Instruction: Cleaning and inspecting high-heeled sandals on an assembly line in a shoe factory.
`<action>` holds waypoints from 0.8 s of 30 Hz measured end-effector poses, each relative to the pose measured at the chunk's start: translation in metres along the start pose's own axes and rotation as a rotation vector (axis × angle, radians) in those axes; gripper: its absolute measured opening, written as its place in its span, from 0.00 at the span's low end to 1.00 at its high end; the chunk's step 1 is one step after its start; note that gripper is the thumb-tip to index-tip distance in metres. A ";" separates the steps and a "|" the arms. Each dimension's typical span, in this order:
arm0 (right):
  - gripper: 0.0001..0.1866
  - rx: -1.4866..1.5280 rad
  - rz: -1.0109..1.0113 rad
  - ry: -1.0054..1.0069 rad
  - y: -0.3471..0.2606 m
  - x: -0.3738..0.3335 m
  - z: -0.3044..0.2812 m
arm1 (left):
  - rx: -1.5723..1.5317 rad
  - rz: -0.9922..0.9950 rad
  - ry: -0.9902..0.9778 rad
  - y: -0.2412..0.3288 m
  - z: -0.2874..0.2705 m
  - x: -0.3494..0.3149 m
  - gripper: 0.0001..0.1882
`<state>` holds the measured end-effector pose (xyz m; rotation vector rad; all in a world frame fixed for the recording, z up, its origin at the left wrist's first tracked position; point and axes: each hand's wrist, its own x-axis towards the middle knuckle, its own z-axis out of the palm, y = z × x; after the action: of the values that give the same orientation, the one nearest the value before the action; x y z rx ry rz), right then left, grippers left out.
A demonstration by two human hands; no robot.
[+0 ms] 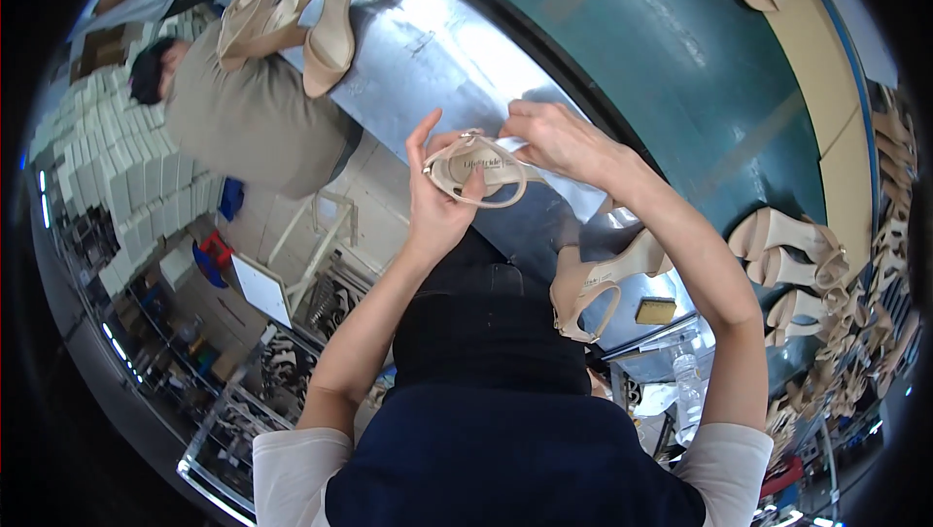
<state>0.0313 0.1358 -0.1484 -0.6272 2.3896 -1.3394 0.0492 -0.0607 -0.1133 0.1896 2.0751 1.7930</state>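
Green belt to the right, metal worktop beside it, beige sandal held over the worktop's edge.
A second sandal lies nearer, to the right; the left hand grips the beige sandal's heel end, the right hand pinches a white sheet.

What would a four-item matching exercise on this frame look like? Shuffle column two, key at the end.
Things:
1. Left hand
2. Right hand
3. Yellow block
4. Clear bottle

Place or state:
A. On the metal surface, to the right of a loose sandal
B. Holds a beige sandal, thumb on its insole
C. Left of the right upper arm in the picture
D. Pinches a white sheet

Pairs: 1-B, 2-D, 3-A, 4-C
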 end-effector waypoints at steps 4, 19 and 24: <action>0.06 -0.090 -0.018 -0.005 -0.001 0.015 0.001 | 0.161 0.090 0.039 -0.004 0.003 0.001 0.41; 0.07 -0.175 0.013 -0.004 -0.005 0.013 0.001 | 0.154 -0.034 -0.002 0.006 0.002 0.007 0.40; 0.10 -0.012 -0.002 -0.024 0.014 -0.002 -0.009 | 0.192 0.025 0.019 0.004 0.003 0.004 0.33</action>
<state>0.0259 0.1500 -0.1561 -0.6452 2.3802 -1.3126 0.0462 -0.0560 -0.1103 0.2528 2.2675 1.6142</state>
